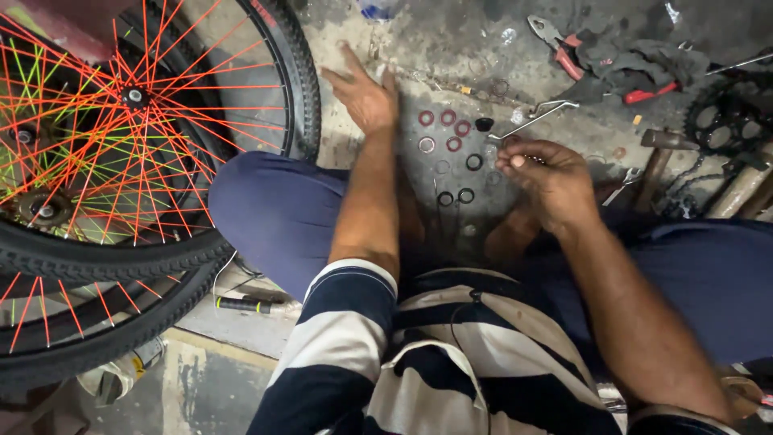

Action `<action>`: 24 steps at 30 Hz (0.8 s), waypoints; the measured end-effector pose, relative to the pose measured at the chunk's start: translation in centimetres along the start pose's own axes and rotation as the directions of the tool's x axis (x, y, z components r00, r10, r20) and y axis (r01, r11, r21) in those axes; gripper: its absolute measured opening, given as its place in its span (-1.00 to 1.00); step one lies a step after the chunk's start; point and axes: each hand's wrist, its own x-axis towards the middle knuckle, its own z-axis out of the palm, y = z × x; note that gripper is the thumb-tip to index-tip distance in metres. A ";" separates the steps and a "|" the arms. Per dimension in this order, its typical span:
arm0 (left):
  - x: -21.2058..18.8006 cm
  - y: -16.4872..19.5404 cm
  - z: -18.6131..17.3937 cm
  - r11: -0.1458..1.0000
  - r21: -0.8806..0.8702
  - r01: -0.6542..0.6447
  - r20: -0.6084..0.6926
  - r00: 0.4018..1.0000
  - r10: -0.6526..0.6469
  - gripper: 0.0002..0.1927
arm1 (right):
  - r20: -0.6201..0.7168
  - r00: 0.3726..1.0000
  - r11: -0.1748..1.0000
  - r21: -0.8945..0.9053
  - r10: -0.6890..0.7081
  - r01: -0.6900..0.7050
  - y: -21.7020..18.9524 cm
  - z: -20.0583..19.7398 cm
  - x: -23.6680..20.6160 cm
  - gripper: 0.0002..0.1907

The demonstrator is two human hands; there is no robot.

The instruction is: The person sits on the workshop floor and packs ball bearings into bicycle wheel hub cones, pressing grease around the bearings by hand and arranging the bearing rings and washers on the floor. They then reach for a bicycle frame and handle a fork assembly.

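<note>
I sit on a concrete floor with small rings and washers laid out in front of me, some red, some black, some metal. My left hand rests flat on the floor with fingers spread, just left of the rings. My right hand hovers to their right, fingertips pinched together on something small that I cannot make out. A black cap-like piece lies among the rings.
Two bicycle wheels with orange and green spokes lean at the left. Red-handled pliers and a dark rag lie at the back right, beside a chainring, a thin metal rod and hammer handles.
</note>
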 end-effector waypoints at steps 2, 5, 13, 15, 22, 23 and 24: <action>-1.1 -0.1 0.6 0.954 0.210 -0.211 0.154 0.971 0.181 -0.19 | 0.000 1.000 1.000 -0.026 0.012 -0.012 0.4 -0.4 0.4 -0.82; -3.5 0.4 2.5 0.899 0.134 -0.417 0.577 0.770 0.271 -0.44 | -0.002 0.999 0.997 -0.073 0.038 -0.038 1.2 -1.1 1.1 -0.80; -5.2 0.2 4.6 0.872 0.122 -0.474 0.626 0.718 0.303 -0.71 | -0.013 0.998 0.985 -0.158 0.062 -0.063 3.4 -3.0 2.5 -0.83; -5.1 0.3 4.4 0.871 0.110 -0.479 0.624 0.715 0.315 -0.76 | -0.043 0.997 0.984 -0.166 0.059 -0.066 3.8 -3.2 2.7 -0.82; -5.3 3.9 2.5 0.880 -0.471 0.065 0.548 0.803 0.234 -0.51 | -0.115 0.993 0.986 -0.165 0.020 -0.039 3.1 -2.8 3.1 -0.84; -5.3 5.1 2.2 0.817 -0.568 0.100 0.547 0.788 0.284 -0.52 | -0.117 0.993 0.978 -0.208 -0.022 -0.003 2.7 -2.7 3.1 -0.83; -5.8 6.2 1.5 0.744 -0.653 0.141 0.545 0.769 0.334 -0.52 | -0.123 0.991 0.968 -0.250 -0.059 0.027 2.3 -2.6 2.9 -0.81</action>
